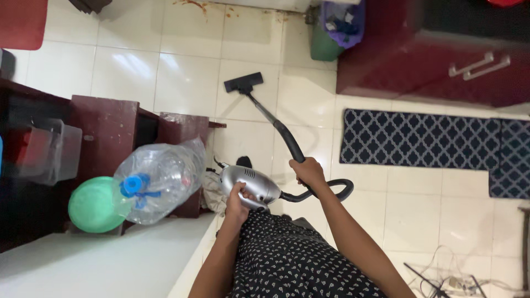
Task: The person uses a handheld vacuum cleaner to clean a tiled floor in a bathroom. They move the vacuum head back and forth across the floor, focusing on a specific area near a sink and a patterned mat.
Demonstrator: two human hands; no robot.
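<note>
1. Vacuum cleaner, head view: small silver handheld body, held near the person's waist, centre of frame. A black hose loops off its right side and runs up into the wand.
2. Left hand: closed around the rear grip of the silver body, carrying its weight.
3. Right hand: wrapped around the black wand where it meets the hose, steering.
4. Floor nozzle: flat on the white tile floor, far from the person, well apart from the dark patterned rug on the right.
5. Step in hand, my read: mid-stroke on bare tile, wand extended toward the far wall.
6. Next move calls for keeping the nozzle flat on the tile, and slack in the hose loop so it doesn't kink.
7. Hazards: brown stains at the far edge; loose cables near right could snag.
8. Left side: clear water jug with blue cap lying on its side, green disc just beside it, dark red shelf unit behind. Green bin with purple bag far right.
</note>
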